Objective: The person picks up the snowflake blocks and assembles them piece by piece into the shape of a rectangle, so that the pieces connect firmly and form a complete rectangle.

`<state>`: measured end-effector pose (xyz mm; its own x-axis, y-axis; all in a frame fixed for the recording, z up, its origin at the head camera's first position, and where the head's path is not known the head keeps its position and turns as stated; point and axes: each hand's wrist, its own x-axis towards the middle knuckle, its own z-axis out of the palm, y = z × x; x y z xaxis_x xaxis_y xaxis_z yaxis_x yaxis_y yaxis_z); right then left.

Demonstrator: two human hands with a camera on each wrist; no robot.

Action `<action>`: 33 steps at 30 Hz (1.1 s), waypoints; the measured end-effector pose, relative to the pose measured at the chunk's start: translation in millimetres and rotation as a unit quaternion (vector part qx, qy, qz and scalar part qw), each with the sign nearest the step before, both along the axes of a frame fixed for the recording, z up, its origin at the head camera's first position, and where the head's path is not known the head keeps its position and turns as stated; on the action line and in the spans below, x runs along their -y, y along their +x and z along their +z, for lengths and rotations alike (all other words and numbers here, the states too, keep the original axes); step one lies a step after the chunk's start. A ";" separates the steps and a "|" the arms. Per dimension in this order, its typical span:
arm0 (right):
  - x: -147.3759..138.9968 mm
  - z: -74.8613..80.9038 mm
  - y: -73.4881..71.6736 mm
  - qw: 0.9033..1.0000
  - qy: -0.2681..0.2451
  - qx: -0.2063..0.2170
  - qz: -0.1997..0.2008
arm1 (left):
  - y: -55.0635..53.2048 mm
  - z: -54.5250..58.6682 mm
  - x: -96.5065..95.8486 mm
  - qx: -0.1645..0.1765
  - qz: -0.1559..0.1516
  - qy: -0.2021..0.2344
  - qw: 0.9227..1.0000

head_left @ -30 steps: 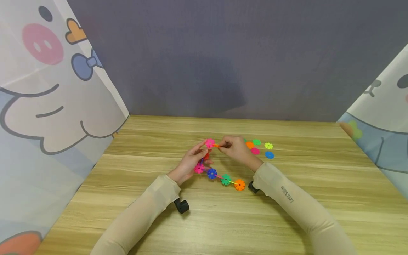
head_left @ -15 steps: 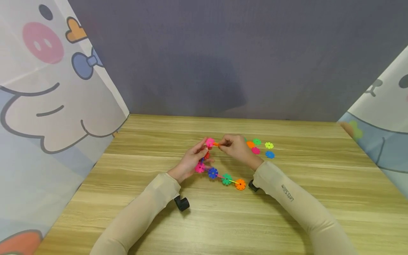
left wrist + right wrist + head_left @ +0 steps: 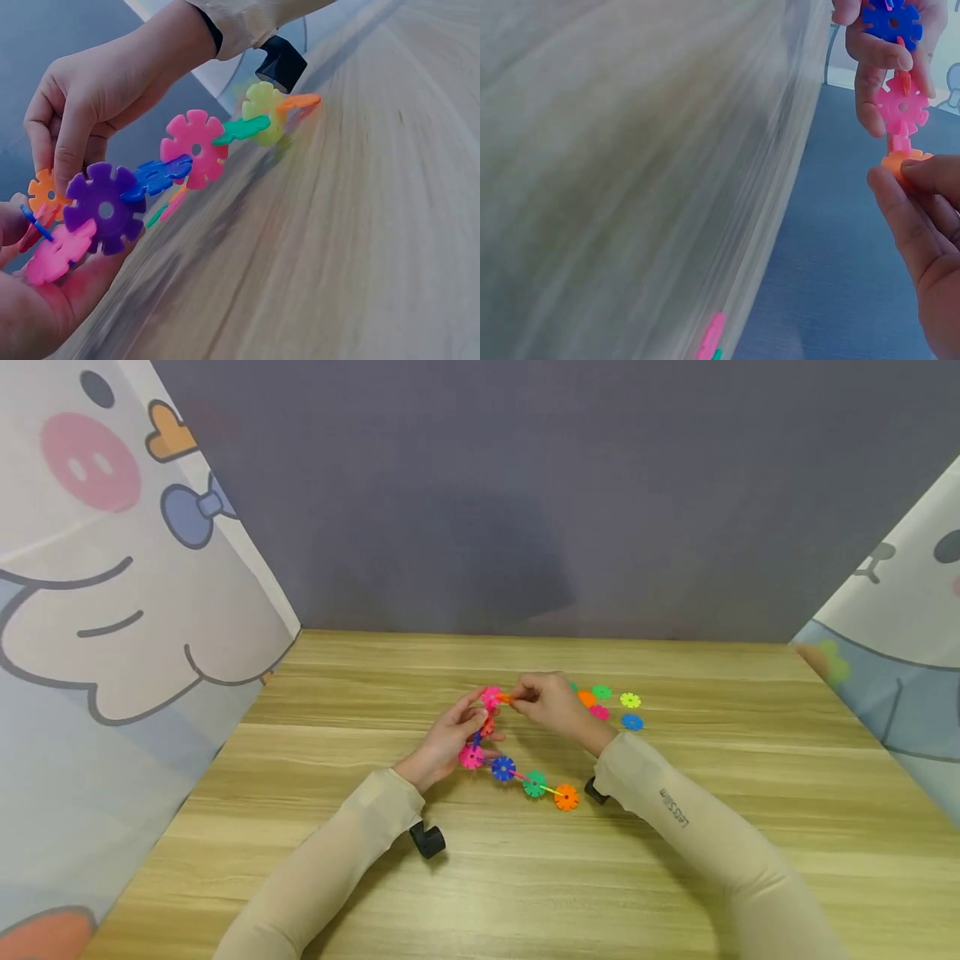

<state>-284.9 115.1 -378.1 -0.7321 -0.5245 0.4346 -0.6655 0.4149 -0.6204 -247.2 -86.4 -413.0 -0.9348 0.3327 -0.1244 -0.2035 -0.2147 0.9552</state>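
Note:
A chain of interlocking snowflake discs runs between my hands. My left hand (image 3: 444,745) grips its upper part, thumb and fingers around the red disc (image 3: 488,723) and near a pink disc (image 3: 491,696). My right hand (image 3: 557,703) pinches an orange disc (image 3: 895,160) between thumb and index finger, at the end of the chain beside that pink disc. Below the left hand the chain goes on through a lower pink disc (image 3: 472,757), a blue disc (image 3: 503,768) and a green disc (image 3: 535,783) to another orange disc (image 3: 566,797). In the left wrist view a purple disc (image 3: 105,208) lies against the left fingers.
Several loose discs lie on the wooden table (image 3: 675,860) right of the right hand: a green one (image 3: 602,692), a yellow one (image 3: 631,700), a blue one (image 3: 632,722) and others partly behind the hand. A grey panel (image 3: 480,502) stands at the back, printed cloths at both sides.
Both hands stay almost in place, the right hand still pinching the orange disc at the pink one. The chain has tilted slightly, its lower end a little nearer the front.

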 end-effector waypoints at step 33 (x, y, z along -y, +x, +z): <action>-47.1 14.8 -27.7 0.985 0.069 0.142 -0.072 | -3.5 5.7 2.1 0.010 -0.005 0.013 1.000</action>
